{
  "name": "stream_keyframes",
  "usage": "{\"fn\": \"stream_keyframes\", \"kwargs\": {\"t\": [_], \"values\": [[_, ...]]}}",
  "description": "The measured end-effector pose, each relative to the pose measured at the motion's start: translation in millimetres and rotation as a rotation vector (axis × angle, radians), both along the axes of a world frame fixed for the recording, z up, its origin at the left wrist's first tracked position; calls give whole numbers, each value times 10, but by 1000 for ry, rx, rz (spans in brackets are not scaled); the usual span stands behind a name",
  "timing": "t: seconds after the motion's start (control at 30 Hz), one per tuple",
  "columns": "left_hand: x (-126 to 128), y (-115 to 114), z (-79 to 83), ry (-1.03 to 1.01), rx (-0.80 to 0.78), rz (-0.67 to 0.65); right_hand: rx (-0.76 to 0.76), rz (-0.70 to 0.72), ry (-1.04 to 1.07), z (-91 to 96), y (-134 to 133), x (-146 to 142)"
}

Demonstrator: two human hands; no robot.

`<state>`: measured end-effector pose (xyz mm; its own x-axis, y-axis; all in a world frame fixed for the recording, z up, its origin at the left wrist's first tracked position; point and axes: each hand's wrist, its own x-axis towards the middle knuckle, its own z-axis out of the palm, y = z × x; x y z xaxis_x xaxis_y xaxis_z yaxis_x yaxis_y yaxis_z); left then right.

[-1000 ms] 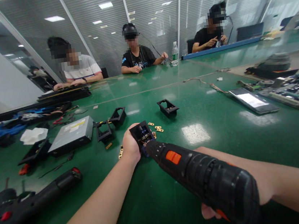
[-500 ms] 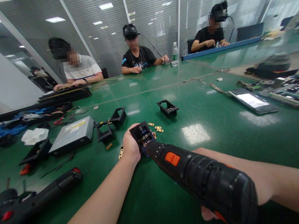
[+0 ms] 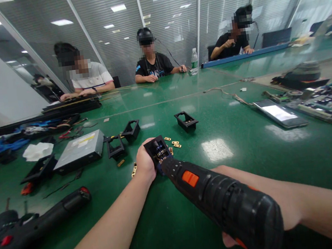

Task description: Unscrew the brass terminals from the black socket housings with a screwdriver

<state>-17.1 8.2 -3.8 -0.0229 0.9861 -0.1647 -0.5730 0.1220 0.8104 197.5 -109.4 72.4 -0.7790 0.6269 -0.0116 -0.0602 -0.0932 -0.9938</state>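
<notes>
My left hand grips a small black plastic socket housing that rests on the green table. Brass parts show inside the housing. My right hand holds a black electric screwdriver with an orange switch; most of that hand is hidden behind the tool's body. The tool's tip points into the housing. A few small brass plates lie on the table just beyond the housing.
Three more black housings lie farther out, beside a grey metal drive. A second black power tool lies at the near left. A phone and circuit boards are at the right. Three people sit across the table.
The screwdriver and my right hand have shifted slightly left and lower in view. My left hand keeps the housing in place. The person at the far right has raised a hand.
</notes>
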Motion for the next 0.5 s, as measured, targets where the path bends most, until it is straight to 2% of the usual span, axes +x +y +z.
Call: {"fn": "stream_keyframes", "kwargs": {"t": [0.13,0.33,0.5], "values": [[-4,4,2,13,15,-27,19,3,4,-36,-8,-1],[-21,15,-25,17,19,-25,33,-68,-12,-45,-36,1],[-28,18,-39,25,36,-41,39,4,2,4,-11,10]]}}
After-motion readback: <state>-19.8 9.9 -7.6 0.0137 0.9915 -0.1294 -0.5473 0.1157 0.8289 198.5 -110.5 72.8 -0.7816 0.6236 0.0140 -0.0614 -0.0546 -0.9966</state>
